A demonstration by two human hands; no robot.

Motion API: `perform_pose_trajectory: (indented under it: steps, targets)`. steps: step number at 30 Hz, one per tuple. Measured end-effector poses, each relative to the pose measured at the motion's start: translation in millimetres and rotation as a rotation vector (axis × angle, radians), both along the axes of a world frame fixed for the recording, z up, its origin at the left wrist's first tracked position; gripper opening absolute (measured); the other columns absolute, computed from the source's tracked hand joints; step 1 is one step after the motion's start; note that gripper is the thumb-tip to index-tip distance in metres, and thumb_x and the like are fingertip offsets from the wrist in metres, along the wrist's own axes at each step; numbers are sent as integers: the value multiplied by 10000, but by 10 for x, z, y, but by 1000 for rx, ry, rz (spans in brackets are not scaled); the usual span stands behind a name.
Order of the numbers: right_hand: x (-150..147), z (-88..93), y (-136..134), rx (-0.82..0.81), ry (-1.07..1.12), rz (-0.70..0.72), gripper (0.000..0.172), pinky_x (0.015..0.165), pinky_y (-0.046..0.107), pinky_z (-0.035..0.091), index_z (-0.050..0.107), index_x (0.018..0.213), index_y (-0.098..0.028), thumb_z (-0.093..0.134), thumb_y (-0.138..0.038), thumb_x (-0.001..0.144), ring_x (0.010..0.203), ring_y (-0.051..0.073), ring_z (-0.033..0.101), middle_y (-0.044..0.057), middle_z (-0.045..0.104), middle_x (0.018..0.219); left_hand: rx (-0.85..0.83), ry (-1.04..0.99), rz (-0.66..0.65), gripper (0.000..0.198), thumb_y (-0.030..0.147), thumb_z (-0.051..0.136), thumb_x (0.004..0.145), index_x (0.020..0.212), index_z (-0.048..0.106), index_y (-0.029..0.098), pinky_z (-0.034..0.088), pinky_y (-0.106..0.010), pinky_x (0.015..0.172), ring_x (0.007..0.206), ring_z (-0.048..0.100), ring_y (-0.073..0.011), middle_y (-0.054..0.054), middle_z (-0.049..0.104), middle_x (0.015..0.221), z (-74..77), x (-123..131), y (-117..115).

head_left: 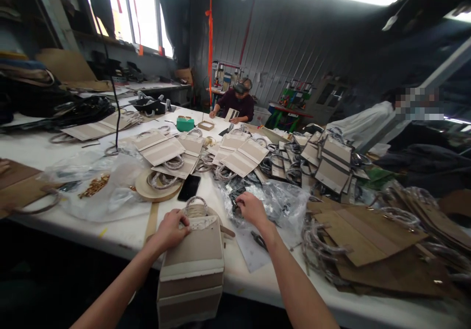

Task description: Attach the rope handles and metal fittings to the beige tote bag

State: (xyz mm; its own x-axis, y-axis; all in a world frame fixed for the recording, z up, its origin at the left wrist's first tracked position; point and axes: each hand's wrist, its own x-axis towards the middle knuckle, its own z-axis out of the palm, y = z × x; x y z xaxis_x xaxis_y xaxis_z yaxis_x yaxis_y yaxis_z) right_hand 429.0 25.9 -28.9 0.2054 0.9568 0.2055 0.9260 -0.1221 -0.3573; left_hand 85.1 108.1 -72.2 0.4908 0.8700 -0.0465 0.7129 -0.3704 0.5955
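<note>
A beige bag panel (196, 255) with pale strips hangs over the table's front edge, and a plastic-wrapped loop handle (196, 202) stands at its top. My left hand (172, 230) is closed on the panel's upper left edge, fingertips near the pale band. To the right, an open clear plastic bag (285, 199) holds small dark pieces too small to name. My right hand (252, 207) reaches into its near side with the fingers pinched together; what they hold is hidden. Below that hand lies a dark-handled tool (259, 240), partly covered by my wrist.
A phone (189, 188) lies beside a tape roll (147, 187). Gold-coloured fittings (94, 186) sit on plastic at left. Beige panels (246, 156) are heaped mid-table, brown panels (368, 231) at right. One person (239, 106) works across the table; another person's hand (4, 166) shows at left.
</note>
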Motion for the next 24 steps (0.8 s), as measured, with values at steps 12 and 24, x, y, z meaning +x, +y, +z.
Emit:
perform_pose_trajectory:
  steps: [12, 24]
  targets:
    - [-1237, 188, -314, 192, 605, 265, 256, 782, 305, 572, 832, 1172, -255, 635, -305, 1017, 885, 193, 713, 54, 790, 1063, -87, 2, 58, 252, 278, 790, 840, 1080, 718, 258, 489, -500, 1146, 1362, 602, -356, -108, 653, 1388, 85, 29, -129]
    - [-1413, -230, -155, 30, 598, 172, 190, 853, 359, 587, 855, 1011, -258, 694, -337, 947, 840, 229, 770, 28, 866, 959, -124, -21, 130, 208, 237, 768, 846, 1044, 822, 271, 499, -471, 1153, 1342, 639, -358, -111, 707, 1367, 167, 89, -120]
